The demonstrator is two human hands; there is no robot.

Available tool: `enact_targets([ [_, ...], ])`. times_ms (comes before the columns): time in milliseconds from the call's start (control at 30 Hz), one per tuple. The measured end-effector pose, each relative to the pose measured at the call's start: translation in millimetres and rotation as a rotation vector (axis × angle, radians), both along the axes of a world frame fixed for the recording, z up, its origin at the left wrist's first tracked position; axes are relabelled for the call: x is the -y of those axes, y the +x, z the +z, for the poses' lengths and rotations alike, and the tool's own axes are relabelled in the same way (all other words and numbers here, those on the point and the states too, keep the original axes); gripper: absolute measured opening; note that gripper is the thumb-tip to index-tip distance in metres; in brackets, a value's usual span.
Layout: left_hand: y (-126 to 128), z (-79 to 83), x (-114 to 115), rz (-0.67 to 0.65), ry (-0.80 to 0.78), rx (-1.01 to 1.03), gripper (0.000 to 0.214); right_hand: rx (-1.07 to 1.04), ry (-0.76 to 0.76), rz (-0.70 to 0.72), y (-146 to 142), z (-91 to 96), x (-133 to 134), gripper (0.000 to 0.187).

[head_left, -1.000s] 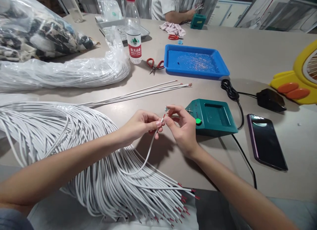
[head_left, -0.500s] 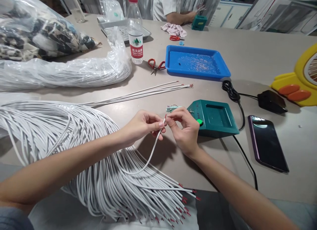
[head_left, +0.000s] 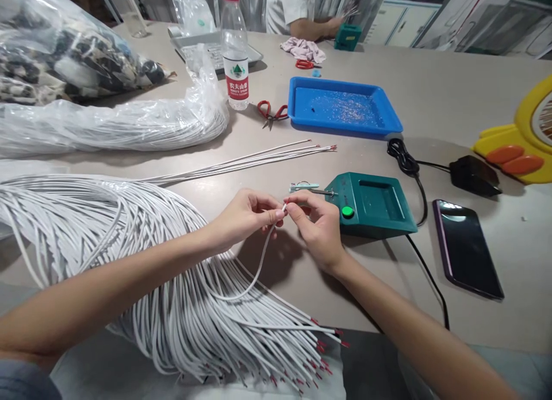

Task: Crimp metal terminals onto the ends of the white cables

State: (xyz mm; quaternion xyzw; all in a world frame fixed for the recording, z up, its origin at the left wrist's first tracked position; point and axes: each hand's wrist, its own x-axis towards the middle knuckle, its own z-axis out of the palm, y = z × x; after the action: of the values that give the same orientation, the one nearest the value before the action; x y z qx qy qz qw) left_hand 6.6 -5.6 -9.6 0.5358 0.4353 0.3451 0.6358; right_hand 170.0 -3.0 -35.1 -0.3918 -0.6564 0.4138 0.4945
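Note:
One white cable [head_left: 264, 261] curves up from a large bundle of white cables [head_left: 185, 314] to my fingers. Just below its tip, my left hand [head_left: 245, 219] pinches it between thumb and forefinger. My right hand [head_left: 318, 227] has thumb and forefinger closed at the same cable's end, mostly hiding the tip. The bundle's near ends show short red wires. Right behind my right hand stands a green device [head_left: 401, 216] with a bright green button [head_left: 347, 212] and a thin metal rod [head_left: 319, 192] pointing left.
Several cables [head_left: 241, 163] lie apart beyond my hands. Farther back are red-handled scissors [head_left: 269, 115], a blue tray [head_left: 302, 115] with scraps and a water bottle [head_left: 236, 84]. A phone [head_left: 468, 247] and black adapter [head_left: 474, 175] lie right. Across the table, a person works at another green device [head_left: 347, 37].
My right hand has lowered slightly, its fingers folding closer over the cable's end. The red wire that stuck up between my fingers is now mostly covered.

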Motion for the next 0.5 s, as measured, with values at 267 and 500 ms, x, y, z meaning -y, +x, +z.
enact_targets([
  [267,2,-2.4,2,0.008,0.364,-0.288,0.015,0.088,-0.048,0.016,2,3.9,-1,0.014],
  [500,-13,-16.4,-8,0.157,1.486,-0.664,0.023,-0.534,-0.976,0.441,1,20.6,4,0.018],
])
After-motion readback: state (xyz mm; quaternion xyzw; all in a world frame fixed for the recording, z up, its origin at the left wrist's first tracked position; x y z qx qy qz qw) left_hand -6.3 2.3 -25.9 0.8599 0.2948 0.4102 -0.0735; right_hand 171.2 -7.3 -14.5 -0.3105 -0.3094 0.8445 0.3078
